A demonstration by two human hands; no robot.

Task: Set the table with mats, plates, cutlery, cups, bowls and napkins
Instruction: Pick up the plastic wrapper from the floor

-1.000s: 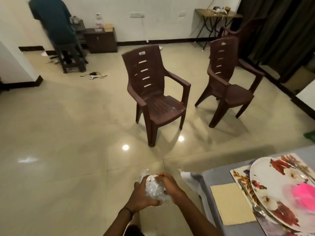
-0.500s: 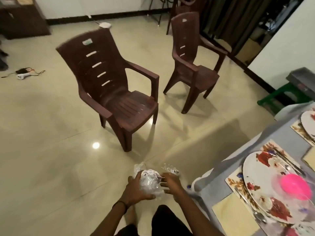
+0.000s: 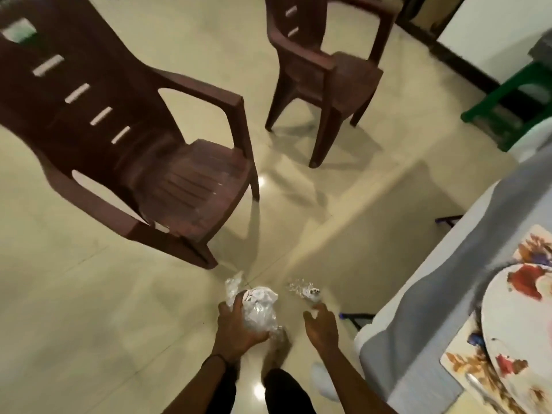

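So, both hands are out low in front, over the floor (image 3: 89, 324) and next to the table corner. The left hand (image 3: 239, 328) has fingers and thumb wrapped round a crumpled clear plastic bundle (image 3: 259, 307) with something white inside, can't make out what. The right hand (image 3: 323, 330) is wide open with its fingers spread, holding nothing and not touching the bundle. A loose scrap of clear plastic (image 3: 304, 289) sits just past its fingertips. Can't tell if that's in the air or lying on the floor.

Half a second ago both hands were on the bundle, the right one against its side. Now the right has come off and there's a clear gap between them. The view has also tipped down and in, and the pink cup that sat on the plate is out of frame.

Off to the right, the table (image 3: 433, 294) has a grey cloth, with a floral mat (image 3: 466, 367) at its corner and a floral plate (image 3: 513, 321) on the mat. Beyond the hands there's a brown plastic chair (image 3: 185, 180), a second chair (image 3: 334, 73) behind it, and a green stool (image 3: 504, 92) by the far wall.
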